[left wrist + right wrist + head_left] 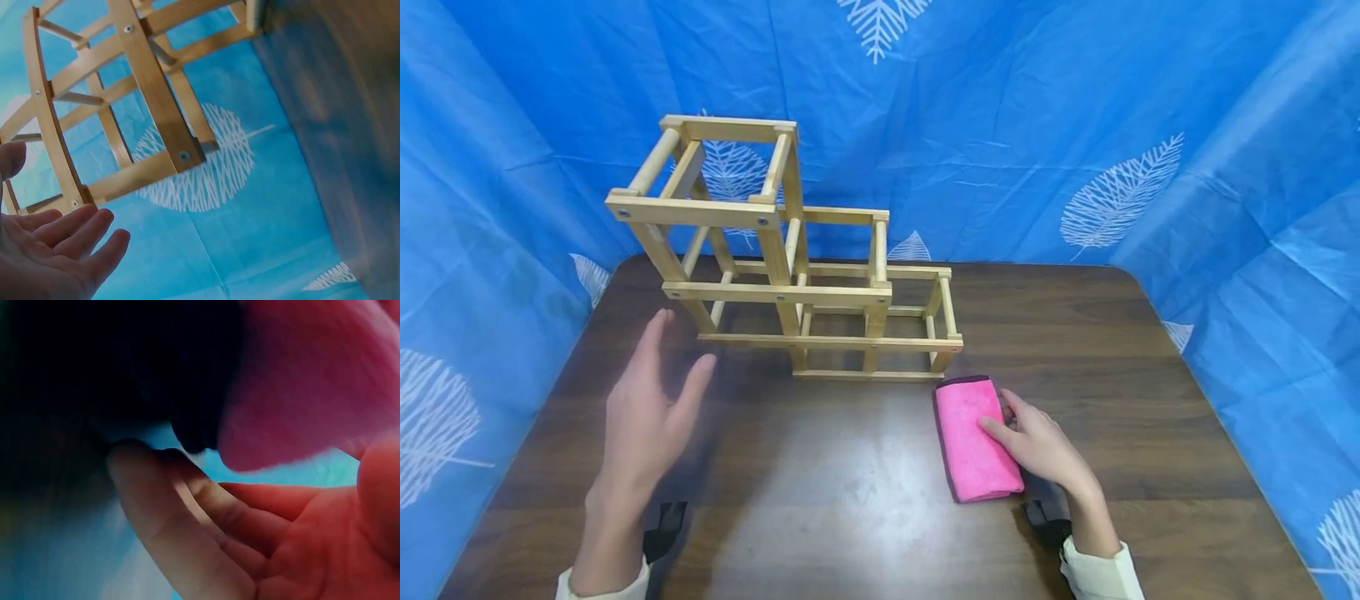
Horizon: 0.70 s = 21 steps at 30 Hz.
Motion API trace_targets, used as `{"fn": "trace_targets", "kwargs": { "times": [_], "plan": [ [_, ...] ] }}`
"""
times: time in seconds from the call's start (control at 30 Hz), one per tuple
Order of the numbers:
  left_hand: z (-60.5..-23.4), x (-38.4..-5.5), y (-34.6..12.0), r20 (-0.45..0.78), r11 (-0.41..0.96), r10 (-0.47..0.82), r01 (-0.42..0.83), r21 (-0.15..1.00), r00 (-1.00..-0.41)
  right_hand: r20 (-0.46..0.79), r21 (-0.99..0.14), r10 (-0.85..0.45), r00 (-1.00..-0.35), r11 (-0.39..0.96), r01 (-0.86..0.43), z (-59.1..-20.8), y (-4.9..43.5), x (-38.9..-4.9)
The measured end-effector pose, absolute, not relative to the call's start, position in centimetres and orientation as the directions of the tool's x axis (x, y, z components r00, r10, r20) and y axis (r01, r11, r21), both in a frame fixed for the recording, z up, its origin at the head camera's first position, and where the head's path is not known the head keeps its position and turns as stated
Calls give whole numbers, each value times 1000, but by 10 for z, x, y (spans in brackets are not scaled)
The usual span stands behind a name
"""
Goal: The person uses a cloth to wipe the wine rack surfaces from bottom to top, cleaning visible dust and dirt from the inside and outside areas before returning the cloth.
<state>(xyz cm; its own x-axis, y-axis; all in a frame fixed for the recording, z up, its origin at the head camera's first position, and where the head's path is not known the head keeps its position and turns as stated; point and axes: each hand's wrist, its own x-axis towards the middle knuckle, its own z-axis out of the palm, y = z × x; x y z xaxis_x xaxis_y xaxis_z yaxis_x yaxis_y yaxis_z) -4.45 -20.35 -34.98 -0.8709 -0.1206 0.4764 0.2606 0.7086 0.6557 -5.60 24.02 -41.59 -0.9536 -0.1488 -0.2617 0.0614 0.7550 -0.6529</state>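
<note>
A folded pink towel [976, 442] with a dark edge is at the right of centre over the table. My right hand [1037, 442] pinches its right side, the thumb on top and the fingers curled at the edge. In the right wrist view, the towel [312, 381] fills the upper right above the curled fingers [169, 519], with a dark, unclear area beside it. My left hand [643, 417] is raised in front of a stepped wooden rack [835, 292], thumb and fingers spread, holding nothing. The left wrist view shows its fingers [81, 240] near the rack's wooden frame [153, 94].
The dark wood-grain table [1075, 333] carries the rack at its back left. Blue fabric [1000, 125] with white leaf prints hangs behind the table and along both sides. The rack's tallest section is on the left, stepping down to the right.
</note>
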Motion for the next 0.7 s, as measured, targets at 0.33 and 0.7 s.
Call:
{"fn": "trace_targets", "kwargs": {
  "times": [0.33, 0.7],
  "plan": [
    [-339, -66, -192, 404, 497, -294, 223, 839, -866, -357, -767, -173, -918, 616, 182, -424, 231, -67],
    [-333, -102, -200, 286, 303, -311, 191, 934, -906, -393, -771, -121, -911, 583, 255, -423, 223, -64]
  ]
}}
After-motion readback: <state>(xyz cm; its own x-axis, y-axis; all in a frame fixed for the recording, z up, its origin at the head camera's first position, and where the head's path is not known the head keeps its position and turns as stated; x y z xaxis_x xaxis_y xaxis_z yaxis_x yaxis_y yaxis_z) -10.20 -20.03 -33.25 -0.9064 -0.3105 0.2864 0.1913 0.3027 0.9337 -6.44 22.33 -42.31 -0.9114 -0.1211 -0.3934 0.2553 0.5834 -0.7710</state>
